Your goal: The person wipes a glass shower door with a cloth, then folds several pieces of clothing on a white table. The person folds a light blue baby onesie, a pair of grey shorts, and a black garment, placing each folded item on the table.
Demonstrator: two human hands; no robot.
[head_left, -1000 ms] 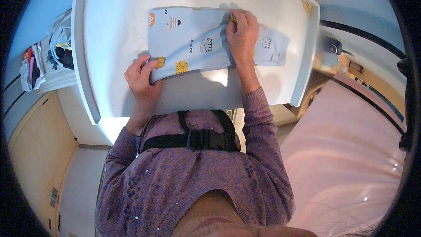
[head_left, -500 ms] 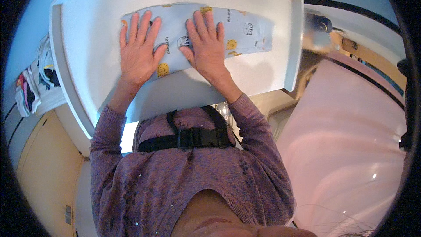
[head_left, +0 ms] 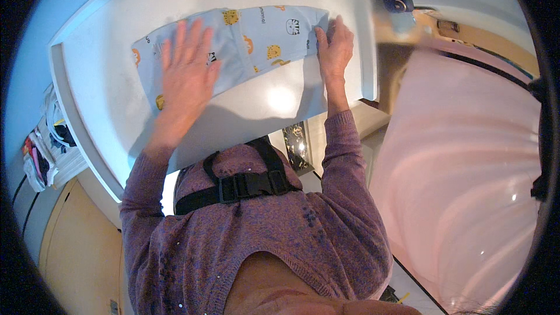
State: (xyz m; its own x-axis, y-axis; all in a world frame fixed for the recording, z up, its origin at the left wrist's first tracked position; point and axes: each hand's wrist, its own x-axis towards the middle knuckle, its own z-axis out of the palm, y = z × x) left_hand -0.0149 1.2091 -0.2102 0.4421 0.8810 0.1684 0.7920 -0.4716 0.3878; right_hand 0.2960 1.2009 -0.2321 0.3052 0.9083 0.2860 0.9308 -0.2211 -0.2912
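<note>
Seeing a colourful jumble (head_left: 38, 160) left of the white table (head_left: 100, 96) — then, over the table's left half, a blurry left hand (head_left: 188, 79) spread wide on or just above the blue animal-print cloth (head_left: 234, 49) laid across the table. Near the table's right end, a right hand (head_left: 335, 48) half-curled at the cloth's edge — can't tell if pinching.

Looks like you're working in a home, probably a bedroom. A glossy pink sheet (head_left: 461, 151) is covering what's looking like a bed on your right, and a cream door panel (head_left: 81, 233) is showing at lower left. Mixed fabrics (head_left: 39, 160) are sitting heaped nearby, plus a cartoon-animal cloth (head_left: 230, 41) is lying on your white raised-edge table (head_left: 105, 87).
</note>
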